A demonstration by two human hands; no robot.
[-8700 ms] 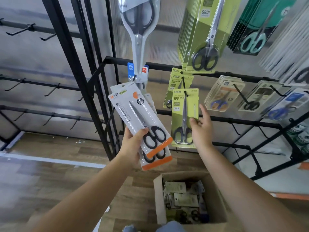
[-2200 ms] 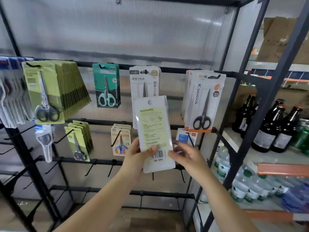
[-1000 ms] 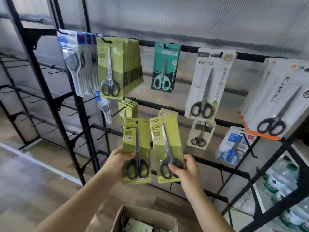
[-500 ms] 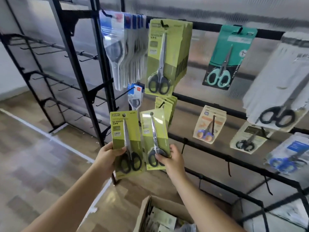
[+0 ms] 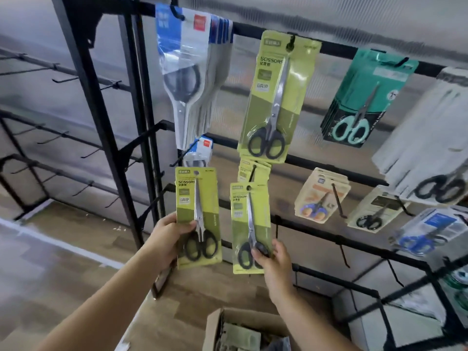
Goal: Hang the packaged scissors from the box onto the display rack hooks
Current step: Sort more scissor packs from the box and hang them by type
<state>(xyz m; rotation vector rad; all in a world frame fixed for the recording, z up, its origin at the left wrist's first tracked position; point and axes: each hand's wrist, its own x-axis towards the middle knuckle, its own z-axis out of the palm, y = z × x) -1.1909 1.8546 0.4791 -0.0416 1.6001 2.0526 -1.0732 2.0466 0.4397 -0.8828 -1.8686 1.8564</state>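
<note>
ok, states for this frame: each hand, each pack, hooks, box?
left hand: grips a green scissors pack.
left green pack: held upright, not hung.
right hand: pinches a second green pack at its lower end.
right green pack: held upright just below the small green packs' hook, not on it.
large green packs: hung on the top rail.
cardboard box: open, packs inside.

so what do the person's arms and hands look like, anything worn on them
Both forearms are bare as far as the frame shows: no sleeves, gloves, watch or bracelets in view. The left hand and right hand show no rings on the visible fingers. Fingernails look short and unpainted.
</note>
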